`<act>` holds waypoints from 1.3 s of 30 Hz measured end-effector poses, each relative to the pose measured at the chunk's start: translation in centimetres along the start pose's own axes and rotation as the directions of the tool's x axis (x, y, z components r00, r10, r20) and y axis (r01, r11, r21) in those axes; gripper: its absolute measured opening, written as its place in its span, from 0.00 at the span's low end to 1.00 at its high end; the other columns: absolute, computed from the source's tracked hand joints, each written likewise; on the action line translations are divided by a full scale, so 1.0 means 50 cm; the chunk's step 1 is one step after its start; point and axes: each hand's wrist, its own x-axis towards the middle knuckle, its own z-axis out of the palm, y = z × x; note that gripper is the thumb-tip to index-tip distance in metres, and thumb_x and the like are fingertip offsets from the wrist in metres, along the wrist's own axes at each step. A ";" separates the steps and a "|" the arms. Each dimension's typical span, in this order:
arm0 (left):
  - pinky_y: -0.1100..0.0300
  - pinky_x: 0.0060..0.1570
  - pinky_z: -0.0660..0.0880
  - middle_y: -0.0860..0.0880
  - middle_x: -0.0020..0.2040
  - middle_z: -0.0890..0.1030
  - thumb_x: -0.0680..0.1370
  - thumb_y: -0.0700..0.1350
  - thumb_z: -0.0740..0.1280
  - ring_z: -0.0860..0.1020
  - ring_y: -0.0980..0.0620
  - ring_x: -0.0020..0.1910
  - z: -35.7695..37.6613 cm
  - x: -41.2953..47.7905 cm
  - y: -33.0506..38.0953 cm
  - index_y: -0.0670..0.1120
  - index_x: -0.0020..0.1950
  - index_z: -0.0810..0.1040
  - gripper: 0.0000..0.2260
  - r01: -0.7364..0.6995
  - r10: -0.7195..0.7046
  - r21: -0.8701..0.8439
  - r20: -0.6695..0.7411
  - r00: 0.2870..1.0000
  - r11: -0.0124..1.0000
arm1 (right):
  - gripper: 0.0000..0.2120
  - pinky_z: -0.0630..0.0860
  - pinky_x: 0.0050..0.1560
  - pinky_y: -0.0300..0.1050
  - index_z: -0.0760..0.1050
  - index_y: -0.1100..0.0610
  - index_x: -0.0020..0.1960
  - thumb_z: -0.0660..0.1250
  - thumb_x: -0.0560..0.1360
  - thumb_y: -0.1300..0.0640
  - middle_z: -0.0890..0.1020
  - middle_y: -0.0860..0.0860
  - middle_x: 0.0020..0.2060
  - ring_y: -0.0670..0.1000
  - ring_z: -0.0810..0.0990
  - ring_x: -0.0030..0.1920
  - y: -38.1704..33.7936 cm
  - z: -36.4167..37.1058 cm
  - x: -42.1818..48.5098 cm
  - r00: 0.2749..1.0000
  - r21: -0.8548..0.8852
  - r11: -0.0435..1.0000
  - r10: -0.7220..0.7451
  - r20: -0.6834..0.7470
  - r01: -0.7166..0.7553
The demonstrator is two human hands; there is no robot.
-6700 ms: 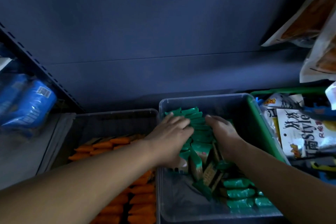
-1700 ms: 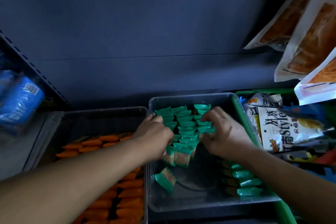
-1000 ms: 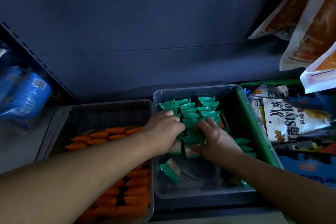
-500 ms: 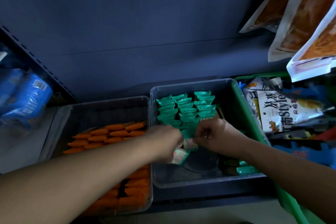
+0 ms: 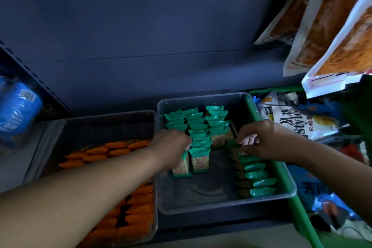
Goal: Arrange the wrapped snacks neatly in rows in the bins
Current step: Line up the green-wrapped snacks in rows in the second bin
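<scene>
Several green snacks point(image 5: 198, 126), left hand point(image 5: 171, 145) fingertips hidden, right hand point(image 5: 261, 140) grip unclear

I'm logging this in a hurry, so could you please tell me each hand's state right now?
Left hand: curled on front pack.
Right hand: pinching a right-row pack.

Left hand point(image 5: 171, 144) fingertips hidden among green snacks point(image 5: 198, 126); hanging bags point(image 5: 322, 26) cropped (right edge).
</scene>
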 end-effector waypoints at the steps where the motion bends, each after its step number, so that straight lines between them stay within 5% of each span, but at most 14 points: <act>1: 0.54 0.53 0.72 0.50 0.60 0.78 0.76 0.42 0.70 0.76 0.46 0.61 0.000 0.000 0.004 0.52 0.60 0.76 0.14 0.010 -0.010 0.001 -0.008 1.000 1.000 | 0.08 0.80 0.50 0.40 0.82 0.43 0.46 0.78 0.71 0.54 0.85 0.40 0.42 0.39 0.82 0.43 0.011 -0.004 -0.013 1.000 -0.036 0.999 0.002 -0.024 -0.003; 5: 0.54 0.53 0.72 0.50 0.57 0.75 0.73 0.40 0.70 0.74 0.47 0.60 -0.022 -0.004 0.021 0.50 0.57 0.76 0.14 0.000 0.004 0.044 -0.081 0.997 0.999 | 0.10 0.79 0.57 0.48 0.82 0.42 0.50 0.78 0.70 0.50 0.83 0.38 0.49 0.45 0.82 0.52 0.047 -0.010 -0.050 0.984 -0.046 0.999 -0.009 -0.178 0.001; 9: 0.52 0.53 0.75 0.52 0.55 0.75 0.76 0.55 0.71 0.75 0.48 0.59 -0.037 -0.004 0.078 0.50 0.58 0.77 0.14 -0.124 0.101 -0.086 -0.236 0.967 0.989 | 0.11 0.75 0.52 0.40 0.83 0.44 0.51 0.79 0.71 0.52 0.81 0.38 0.47 0.45 0.81 0.51 0.069 -0.006 -0.056 0.952 -0.008 1.000 0.010 -0.305 -0.014; 12: 0.54 0.63 0.75 0.52 0.66 0.75 0.75 0.64 0.70 0.75 0.50 0.66 -0.019 0.005 0.156 0.52 0.70 0.75 0.28 -0.165 0.143 -0.347 -0.087 0.986 0.923 | 0.12 0.77 0.53 0.43 0.83 0.46 0.52 0.79 0.71 0.51 0.82 0.41 0.50 0.47 0.81 0.51 0.079 -0.010 -0.050 0.957 -0.004 1.000 0.022 -0.288 -0.025; 15: 0.58 0.74 0.65 0.51 0.78 0.67 0.77 0.63 0.69 0.66 0.51 0.77 0.009 0.036 0.201 0.50 0.79 0.67 0.34 -0.167 0.160 -0.427 -0.052 0.986 0.889 | 0.13 0.78 0.55 0.48 0.82 0.46 0.53 0.79 0.70 0.48 0.80 0.41 0.52 0.47 0.80 0.53 0.088 -0.010 -0.047 0.965 -0.022 1.000 0.000 -0.262 -0.006; 19: 0.53 0.59 0.77 0.48 0.59 0.80 0.78 0.58 0.66 0.78 0.47 0.59 0.007 0.127 0.173 0.47 0.60 0.81 0.18 -0.204 0.080 -0.387 -0.312 0.947 0.899 | 0.11 0.79 0.52 0.46 0.83 0.49 0.51 0.78 0.71 0.46 0.82 0.43 0.48 0.47 0.80 0.50 0.106 0.011 -0.037 0.897 0.002 0.999 -0.030 -0.441 0.035; 21: 0.50 0.50 0.78 0.48 0.50 0.80 0.77 0.63 0.59 0.80 0.47 0.52 -0.012 0.188 0.159 0.46 0.51 0.82 0.23 -0.202 0.060 -0.372 -0.362 0.930 0.906 | 0.07 0.77 0.45 0.42 0.84 0.49 0.46 0.77 0.72 0.47 0.83 0.43 0.43 0.45 0.80 0.44 0.116 0.017 -0.033 0.843 0.136 0.991 0.085 -0.532 -0.014; 25: 0.50 0.53 0.78 0.48 0.55 0.82 0.77 0.68 0.55 0.80 0.45 0.56 -0.056 0.293 0.148 0.47 0.52 0.82 0.27 -0.204 0.183 -0.146 -0.144 0.973 0.968 | 0.04 0.72 0.36 0.31 0.84 0.48 0.42 0.76 0.74 0.50 0.83 0.43 0.34 0.41 0.80 0.38 0.141 0.027 -0.017 0.824 0.343 0.935 0.264 -0.501 -0.091; 30: 0.50 0.48 0.79 0.47 0.49 0.81 0.76 0.73 0.54 0.80 0.42 0.50 -0.067 0.362 0.153 0.49 0.47 0.80 0.30 -0.295 0.290 0.073 0.065 0.955 0.953 | 0.05 0.71 0.30 0.30 0.84 0.47 0.39 0.78 0.73 0.52 0.83 0.46 0.30 0.41 0.77 0.29 0.164 0.032 -0.004 0.839 0.550 0.827 0.379 -0.390 -0.117; 35: 0.54 0.45 0.72 0.47 0.48 0.79 0.76 0.77 0.53 0.80 0.43 0.51 -0.059 0.382 0.164 0.52 0.59 0.79 0.32 -0.241 0.220 0.092 0.192 0.956 0.966 | 0.09 0.74 0.31 0.36 0.86 0.47 0.38 0.77 0.73 0.44 0.84 0.48 0.32 0.43 0.80 0.30 0.171 0.029 -0.011 0.853 0.600 0.782 0.420 -0.309 -0.168; 39: 0.56 0.49 0.73 0.47 0.59 0.82 0.75 0.78 0.53 0.80 0.44 0.59 -0.062 0.382 0.171 0.54 0.66 0.78 0.36 -0.212 0.189 0.056 0.277 0.942 0.976 | 0.10 0.75 0.30 0.36 0.85 0.49 0.38 0.76 0.74 0.44 0.84 0.47 0.31 0.43 0.80 0.30 0.163 0.024 -0.014 0.850 0.595 0.779 0.439 -0.290 -0.199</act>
